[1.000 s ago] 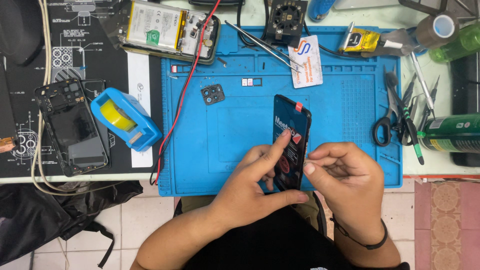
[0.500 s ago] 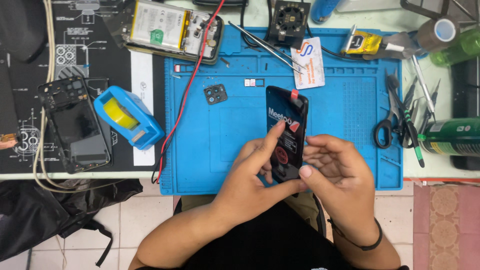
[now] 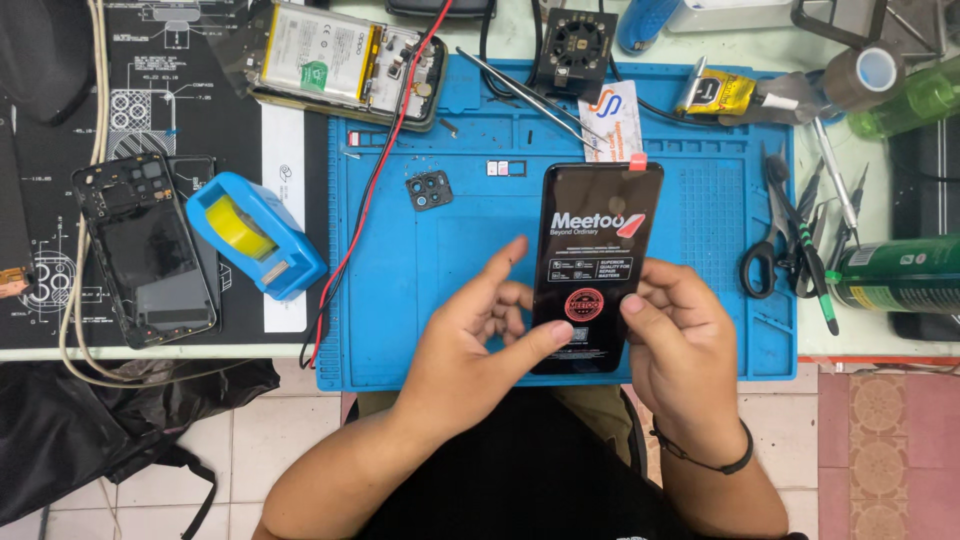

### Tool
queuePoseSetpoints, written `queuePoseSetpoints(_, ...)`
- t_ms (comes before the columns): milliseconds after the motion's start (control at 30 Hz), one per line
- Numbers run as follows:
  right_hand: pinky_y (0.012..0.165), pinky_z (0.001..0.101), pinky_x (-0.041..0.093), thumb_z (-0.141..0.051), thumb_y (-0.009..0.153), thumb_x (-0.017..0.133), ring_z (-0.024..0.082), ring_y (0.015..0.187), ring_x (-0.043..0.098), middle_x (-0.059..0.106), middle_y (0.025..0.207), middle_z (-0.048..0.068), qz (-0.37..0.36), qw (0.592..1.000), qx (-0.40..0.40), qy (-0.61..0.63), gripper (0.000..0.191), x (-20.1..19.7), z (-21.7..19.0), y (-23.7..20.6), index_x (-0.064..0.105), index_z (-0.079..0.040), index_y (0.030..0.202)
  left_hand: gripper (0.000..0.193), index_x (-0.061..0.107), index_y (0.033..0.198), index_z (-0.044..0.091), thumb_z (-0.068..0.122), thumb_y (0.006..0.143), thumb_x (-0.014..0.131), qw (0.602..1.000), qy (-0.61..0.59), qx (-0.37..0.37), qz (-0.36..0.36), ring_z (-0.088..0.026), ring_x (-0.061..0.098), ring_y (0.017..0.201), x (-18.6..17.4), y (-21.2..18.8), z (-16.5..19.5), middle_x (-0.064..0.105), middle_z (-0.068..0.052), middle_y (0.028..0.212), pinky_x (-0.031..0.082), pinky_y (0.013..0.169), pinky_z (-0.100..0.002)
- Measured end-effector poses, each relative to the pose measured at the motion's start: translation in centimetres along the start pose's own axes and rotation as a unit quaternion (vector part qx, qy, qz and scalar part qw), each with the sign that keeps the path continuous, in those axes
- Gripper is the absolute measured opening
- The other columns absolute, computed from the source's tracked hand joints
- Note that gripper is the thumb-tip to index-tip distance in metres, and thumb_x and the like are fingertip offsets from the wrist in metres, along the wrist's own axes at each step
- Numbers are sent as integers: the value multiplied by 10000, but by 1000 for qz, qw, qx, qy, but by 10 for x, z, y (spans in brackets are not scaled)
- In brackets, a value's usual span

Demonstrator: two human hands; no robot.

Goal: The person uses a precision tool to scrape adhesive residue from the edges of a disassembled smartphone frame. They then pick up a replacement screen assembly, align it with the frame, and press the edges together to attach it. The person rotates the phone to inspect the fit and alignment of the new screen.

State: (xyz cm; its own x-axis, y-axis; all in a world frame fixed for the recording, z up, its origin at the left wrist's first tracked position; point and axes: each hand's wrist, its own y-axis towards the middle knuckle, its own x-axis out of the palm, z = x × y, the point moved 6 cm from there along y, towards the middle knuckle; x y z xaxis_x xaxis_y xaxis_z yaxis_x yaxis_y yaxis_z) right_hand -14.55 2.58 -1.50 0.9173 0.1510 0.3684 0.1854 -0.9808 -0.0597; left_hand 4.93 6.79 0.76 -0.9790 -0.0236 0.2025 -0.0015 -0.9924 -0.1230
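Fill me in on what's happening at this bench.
A person holds a black phone screen over a blue work mat, left hand on one edge and right hand on the other. An opened phone lies at the mat's top corner, a bare phone frame and a blue tape dispenser to the left, scissors at the right.

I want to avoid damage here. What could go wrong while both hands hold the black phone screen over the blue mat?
1. The left hand and right hand grip only the lower end of the phone screen, so it might slip or flex.
2. Tweezers and a small camera frame lie on the blue mat; setting the screen down on them could scratch it.
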Motion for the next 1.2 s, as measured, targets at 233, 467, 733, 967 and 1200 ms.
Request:
queuePoseSetpoints(233,987,327,533,63,954,655,193,1091,659,691,1210,163,-9,998,-22,-59,358,14,-1,-9,588,88,1305,446,521,1357,-55,44,974,729,985,-173,-2,-22,-123,670,1073,7,7,-17,698,-66,1154,556,952,-274)
queuePoseSetpoints(467,896,283,594,-90,823,824,155,993,716,719,1142,118,-176,910,-169,-334,509,80,-38,-26,664,20,1293,618,418,1529,-46,416,1121,456,935,-341,-6,-101,-178,612,963,3,8,-26,619,-102,1137,514,855,-322)
queuePoseSetpoints(733,770,235,617,-83,869,815,128,886,752,684,1213,128,-108,913,-192,-343,400,93,-50,-22,696,-32,1247,956,346,1533,-58,705,973,211,921,-366,-74,-108,-240,582,809,-3,-2,-10,623,-154,1085,506,733,-357)
queuePoseSetpoints(967,879,301,584,-140,807,865,217,1048,697,661,1237,136,-76,852,-295,-425,554,85,-57,-14,664,-44,1315,999,327,1642,-25,748,1025,184,891,-403,-61,-202,-273,589,813,9,-6,-2,587,-200,1059,508,727,-383)
queuePoseSetpoints(1200,869,352,533,-321,741,894,260,1021,644,651,1225,141,-64,787,-324,-521,667,93,-59,-16,674,-93,1328,940,318,1664,12,696,1045,138,886,-416,-97,-179,-278,615,825,11,-7,-7,605,-210,1083,535,705,-379)
